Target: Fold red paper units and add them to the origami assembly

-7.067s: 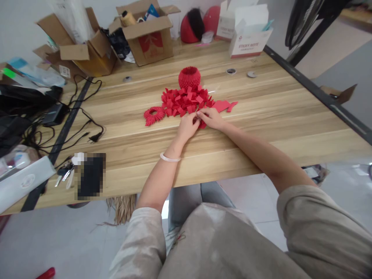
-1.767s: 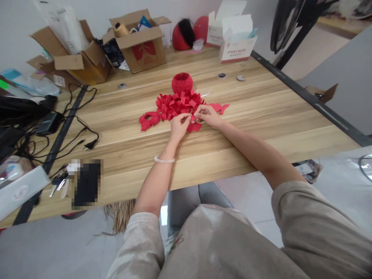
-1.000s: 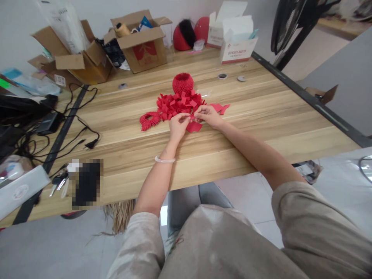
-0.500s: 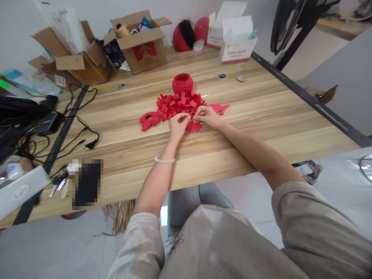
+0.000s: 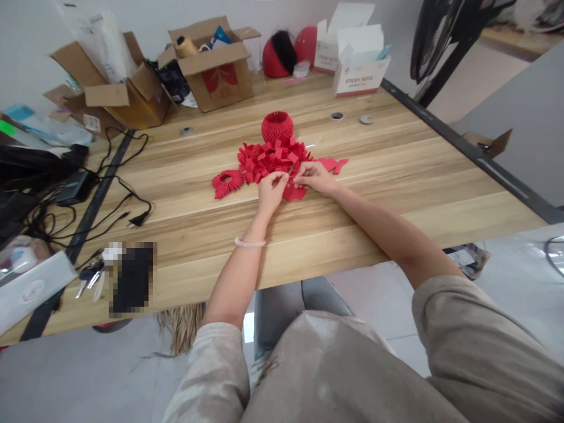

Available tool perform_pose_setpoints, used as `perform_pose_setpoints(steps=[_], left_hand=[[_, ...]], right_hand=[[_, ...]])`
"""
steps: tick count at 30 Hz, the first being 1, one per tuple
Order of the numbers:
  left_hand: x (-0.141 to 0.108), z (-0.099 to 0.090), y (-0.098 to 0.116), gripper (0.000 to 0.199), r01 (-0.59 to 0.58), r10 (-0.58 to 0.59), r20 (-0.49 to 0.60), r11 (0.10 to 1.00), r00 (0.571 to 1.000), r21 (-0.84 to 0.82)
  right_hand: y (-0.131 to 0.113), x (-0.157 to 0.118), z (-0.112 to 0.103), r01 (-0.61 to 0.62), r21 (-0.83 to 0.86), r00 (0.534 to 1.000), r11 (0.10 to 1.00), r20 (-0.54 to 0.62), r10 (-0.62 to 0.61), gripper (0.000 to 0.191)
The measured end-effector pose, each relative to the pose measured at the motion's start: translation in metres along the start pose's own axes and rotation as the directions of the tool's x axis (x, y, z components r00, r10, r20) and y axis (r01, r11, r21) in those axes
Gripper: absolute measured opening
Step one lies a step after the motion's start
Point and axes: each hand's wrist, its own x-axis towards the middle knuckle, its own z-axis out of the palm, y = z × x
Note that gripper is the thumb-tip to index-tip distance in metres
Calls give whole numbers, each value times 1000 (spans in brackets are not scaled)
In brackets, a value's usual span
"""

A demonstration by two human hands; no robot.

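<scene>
My left hand [image 5: 272, 189] and my right hand [image 5: 316, 177] are close together over the table, each with thumb and forefinger pinched. Between the fingertips is a small piece of red paper, mostly covered by the fingers. Flat red paper [image 5: 294, 194] lies on the table just under them. Right behind the hands spreads a heap of small folded red paper pieces [image 5: 264, 157]. A round red vessel [image 5: 277, 128] built of folded paper stands behind the heap. To the left lies a red ring of folded paper [image 5: 228, 183], and more red paper sheets [image 5: 330, 164] lie at the right.
Open cardboard boxes [image 5: 224, 76] and white sticky note boxes [image 5: 359, 77] line the back of the wooden table [image 5: 396, 176]. Black cables [image 5: 127, 188], keys [image 5: 90, 276] and a blurred-out dark item [image 5: 132, 279] are at the left. A black fan [image 5: 434, 47] stands at the back right.
The fingertips have moved slightly apart, with my left hand shifting a little. The heap, vessel and ring stay in place.
</scene>
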Motion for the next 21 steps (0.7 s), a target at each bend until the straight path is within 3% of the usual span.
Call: perform_pose_setpoints(steps=[14,17,21], left_hand=[[-1,1,3,24,-44,39,47,993,998,110],[-1,0,2,24,-49,52,-16,985,999,168],[1,-4,-2,24,-18,64,-194,973,979,229]], right_hand=[[-2,-1,0,-20,-66,1000,998,-3,20,33],[0,1,-1,14,-77,1000,997,-14,-15,34],[4,2,-2,31,-81,999,996,-41,-34,35]])
